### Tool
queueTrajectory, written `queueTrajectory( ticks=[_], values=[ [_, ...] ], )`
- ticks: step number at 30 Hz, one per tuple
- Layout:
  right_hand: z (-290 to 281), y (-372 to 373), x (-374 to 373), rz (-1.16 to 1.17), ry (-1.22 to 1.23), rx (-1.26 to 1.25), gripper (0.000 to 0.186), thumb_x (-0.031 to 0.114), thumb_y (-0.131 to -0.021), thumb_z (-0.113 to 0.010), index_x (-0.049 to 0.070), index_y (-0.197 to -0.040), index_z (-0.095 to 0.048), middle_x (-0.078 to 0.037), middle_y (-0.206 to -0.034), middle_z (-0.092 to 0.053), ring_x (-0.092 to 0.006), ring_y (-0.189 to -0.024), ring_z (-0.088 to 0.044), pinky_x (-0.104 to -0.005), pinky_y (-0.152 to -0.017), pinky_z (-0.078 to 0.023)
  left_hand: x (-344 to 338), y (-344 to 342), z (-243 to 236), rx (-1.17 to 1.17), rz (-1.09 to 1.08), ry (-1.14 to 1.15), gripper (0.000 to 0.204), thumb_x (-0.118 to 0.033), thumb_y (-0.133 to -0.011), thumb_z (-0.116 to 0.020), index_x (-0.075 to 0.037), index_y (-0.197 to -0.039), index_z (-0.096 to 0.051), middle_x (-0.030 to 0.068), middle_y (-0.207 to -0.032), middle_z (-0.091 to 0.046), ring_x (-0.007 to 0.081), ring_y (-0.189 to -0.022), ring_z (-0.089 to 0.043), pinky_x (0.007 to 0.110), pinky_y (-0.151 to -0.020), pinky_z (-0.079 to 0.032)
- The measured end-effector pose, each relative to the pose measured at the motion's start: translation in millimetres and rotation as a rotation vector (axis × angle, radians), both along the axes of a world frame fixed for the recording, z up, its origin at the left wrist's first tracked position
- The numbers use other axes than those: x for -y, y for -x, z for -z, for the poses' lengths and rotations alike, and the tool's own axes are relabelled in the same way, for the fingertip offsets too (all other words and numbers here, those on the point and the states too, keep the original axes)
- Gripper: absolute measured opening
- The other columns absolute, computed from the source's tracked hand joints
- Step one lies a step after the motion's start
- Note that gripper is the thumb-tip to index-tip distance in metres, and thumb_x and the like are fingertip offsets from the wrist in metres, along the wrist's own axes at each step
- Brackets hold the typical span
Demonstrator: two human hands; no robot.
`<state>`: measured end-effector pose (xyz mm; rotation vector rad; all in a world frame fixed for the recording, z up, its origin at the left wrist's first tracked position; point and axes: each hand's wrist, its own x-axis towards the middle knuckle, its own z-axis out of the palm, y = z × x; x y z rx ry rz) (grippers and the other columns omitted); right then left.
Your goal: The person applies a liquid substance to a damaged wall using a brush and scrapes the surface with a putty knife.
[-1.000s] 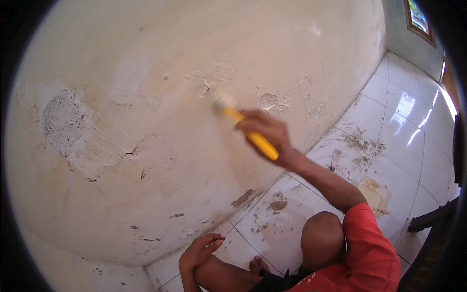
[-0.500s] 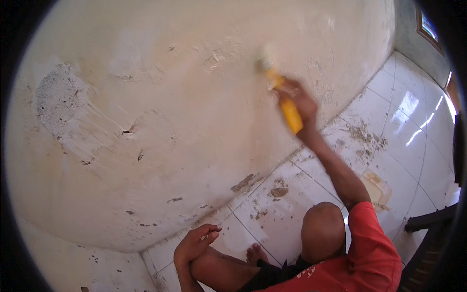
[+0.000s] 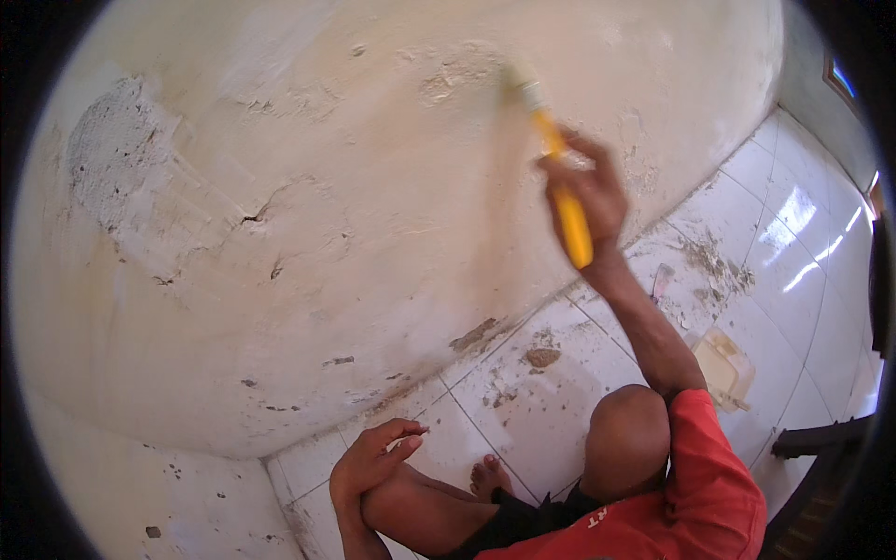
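Note:
A paintbrush [image 3: 549,133] with a yellow handle is gripped in my right hand [image 3: 590,191], raised in front of the wall. Its pale bristles point up and away from me, at or very close to the cream wall [image 3: 373,243]; motion blur hides whether they touch. Just left of the brush tip lies a rough, peeling patch [image 3: 453,84]. My left hand [image 3: 378,457] rests over my bent left knee, fingers stretched out loosely with nothing in them.
A bare grey plaster patch [image 3: 117,154] marks the wall at left. Crumbled debris [image 3: 541,357] litters the white floor tiles. A scraper-like tool [image 3: 662,280] and a cream plastic container [image 3: 723,367] lie right of my forearm. Dark wooden furniture [image 3: 826,439] stands at lower right.
The brush has shifted slightly left relative to the wall's peeling patch, and its handle sits a little more upright. My view has shifted a little; the left hand stays on the knee.

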<state>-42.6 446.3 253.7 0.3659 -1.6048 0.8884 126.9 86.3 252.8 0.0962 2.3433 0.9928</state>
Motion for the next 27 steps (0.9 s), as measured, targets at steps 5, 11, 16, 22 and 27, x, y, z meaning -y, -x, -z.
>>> queueTrajectory(
  ticks=[5, 11, 16, 22, 27],
  values=[
    [8.2, -22.7, 74.9, -0.217, -0.484, 0.001, 0.029, 0.006, -0.077, -0.072, 0.011, -0.105, -0.067, -0.013, -0.128, -0.063, -0.0267, -0.106, -0.066, -0.0349, -0.076, -0.059, -1.3, 3.8, 6.5, -0.032, 0.082, -0.055, 0.034, -0.027, -0.098, -0.060, -0.002, -0.122, -0.065, 0.0116, -0.120, -0.068, 0.0214, -0.116, -0.060, 0.035, -0.101, -0.045],
    [-27.2, 2.8, 26.0, -0.567, -0.193, -0.072, 0.020, -0.006, -0.082, -0.067, 0.002, -0.101, -0.066, -0.011, -0.105, -0.070, -0.0303, -0.104, -0.067, -0.0350, -0.089, -0.053, 2.2, 2.1, 6.0, -0.072, 0.098, -0.065, 0.033, -0.026, -0.098, -0.061, -0.004, -0.123, -0.064, 0.0124, -0.118, -0.068, 0.0220, -0.114, -0.061, 0.036, -0.100, -0.045],
    [-41.9, 9.1, -16.3, 0.001, -0.082, -0.218, 0.030, -0.012, -0.077, -0.069, 0.006, -0.102, -0.072, -0.013, -0.113, -0.069, -0.0173, -0.088, -0.070, -0.0252, -0.068, -0.057, 8.7, 2.2, 13.0, -0.076, 0.097, -0.052, 0.033, -0.026, -0.097, -0.062, -0.002, -0.120, -0.065, 0.0139, -0.116, -0.069, 0.0261, -0.112, -0.064, 0.035, -0.097, -0.047],
    [76.5, -25.8, 68.5, -0.191, -0.514, 0.118, 0.029, 0.009, -0.081, -0.069, 0.015, -0.109, -0.066, -0.012, -0.131, -0.062, -0.0302, -0.110, -0.066, -0.0358, -0.076, -0.060, 4.7, 6.6, 11.3, -0.077, 0.173, -0.092, 0.033, -0.025, -0.098, -0.060, -0.001, -0.121, -0.063, 0.0136, -0.115, -0.068, 0.0238, -0.112, -0.062, 0.036, -0.100, -0.045],
    [79.3, -23.7, 63.2, -0.796, -0.255, 0.276, 0.022, 0.003, -0.083, -0.068, 0.009, -0.105, -0.066, -0.007, -0.120, -0.067, -0.0298, -0.105, -0.067, -0.0379, -0.082, -0.057, 0.2, 4.5, 5.6, -0.046, 0.135, -0.037, 0.032, -0.024, -0.098, -0.060, -0.001, -0.121, -0.064, 0.0137, -0.116, -0.068, 0.0242, -0.114, -0.062, 0.036, -0.101, -0.045]
  ],
)
